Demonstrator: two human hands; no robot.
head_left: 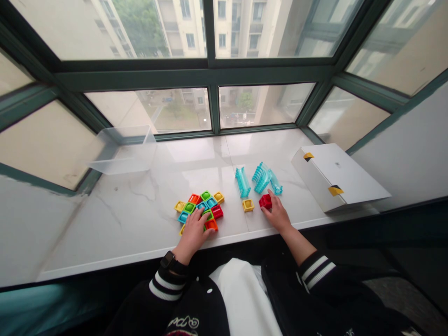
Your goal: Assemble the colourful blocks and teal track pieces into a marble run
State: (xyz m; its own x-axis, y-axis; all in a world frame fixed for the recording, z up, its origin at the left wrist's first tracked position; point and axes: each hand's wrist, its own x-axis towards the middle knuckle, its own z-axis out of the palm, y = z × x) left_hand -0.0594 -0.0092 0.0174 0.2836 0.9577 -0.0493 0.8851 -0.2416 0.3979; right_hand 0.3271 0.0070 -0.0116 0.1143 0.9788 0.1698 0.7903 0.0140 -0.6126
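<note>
My left hand [195,227] lies with its fingers spread over a cluster of colourful square toy blocks [205,195] in green, red, orange, blue and yellow. Part of the cluster is hidden under that hand. Farther right, my right hand [278,214] has its thumb and fingers around a red toy block [265,201] on the sill. To its left sits a single yellow toy block [248,205]. Just beyond are see-through teal track pieces: a straight one [242,182], a curved one [261,178] and a smaller one [276,183].
The white marble-look windowsill [140,219] carries everything. A clear plastic bin [128,158] stands at the back left. On the right is a white box [341,175] with yellow-and-black tabs. Green-framed windows close off the back, and the sill's front edge runs close to my body.
</note>
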